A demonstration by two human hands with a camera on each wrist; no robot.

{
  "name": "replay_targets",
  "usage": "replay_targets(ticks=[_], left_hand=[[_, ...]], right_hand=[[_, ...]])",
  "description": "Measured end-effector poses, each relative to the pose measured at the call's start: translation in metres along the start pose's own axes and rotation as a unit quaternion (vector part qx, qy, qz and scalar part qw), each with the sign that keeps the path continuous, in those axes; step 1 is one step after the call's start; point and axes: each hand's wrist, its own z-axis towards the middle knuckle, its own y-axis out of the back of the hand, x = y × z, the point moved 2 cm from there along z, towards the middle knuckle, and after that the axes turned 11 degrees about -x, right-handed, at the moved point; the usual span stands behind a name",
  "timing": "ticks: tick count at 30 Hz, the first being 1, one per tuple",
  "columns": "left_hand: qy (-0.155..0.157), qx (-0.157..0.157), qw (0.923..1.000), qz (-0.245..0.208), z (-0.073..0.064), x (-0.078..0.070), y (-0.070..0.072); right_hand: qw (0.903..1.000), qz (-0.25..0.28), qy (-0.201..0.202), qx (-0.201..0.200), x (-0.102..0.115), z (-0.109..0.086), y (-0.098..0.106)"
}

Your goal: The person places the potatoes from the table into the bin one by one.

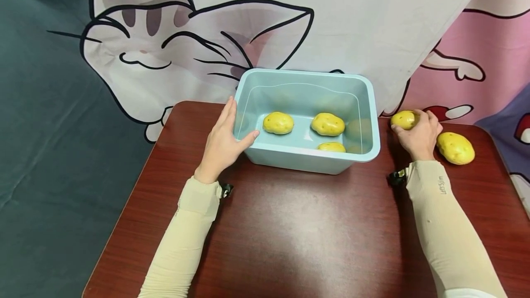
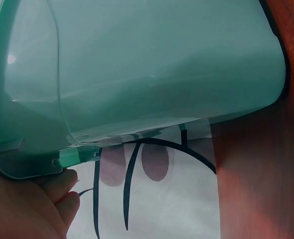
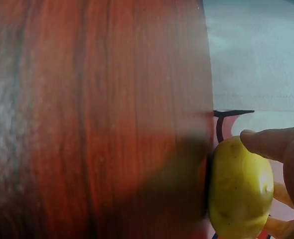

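A light blue plastic bin (image 1: 306, 151) stands at the table's far edge with three yellow potatoes inside: one on the left (image 1: 278, 123), one in the middle (image 1: 328, 124), and one (image 1: 331, 146) partly hidden by the front wall. My left hand (image 1: 221, 144) touches the bin's left rim, its fingers straight and its thumb spread near the front corner. To the right of the bin, my right hand (image 1: 420, 134) grips another potato (image 3: 240, 189) between thumb and fingers at the far edge. One more potato (image 1: 455, 148) lies on the table just right of that hand.
The dark red wooden table (image 1: 298, 224) reaches toward me in front of the bin. Right behind its far edge hangs a cloth (image 1: 352, 26) printed with cartoon figures. A camera (image 1: 397, 178) is strapped to my right wrist.
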Motion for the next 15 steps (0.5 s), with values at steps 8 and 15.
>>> replay_targets(ticks=[8, 15], left_hand=[[-0.006, -0.007, 0.9999, -0.006, -0.0008, 0.0011, -0.0004], [-0.003, -0.005, 1.0000, -0.006, -0.0012, 0.0009, -0.0007]], right_hand=[[1.0000, 0.005, 0.006, 0.000, -0.0047, 0.0005, -0.0019], [0.9998, 0.003, 0.013, -0.015, -0.0072, -0.0009, -0.0041]])
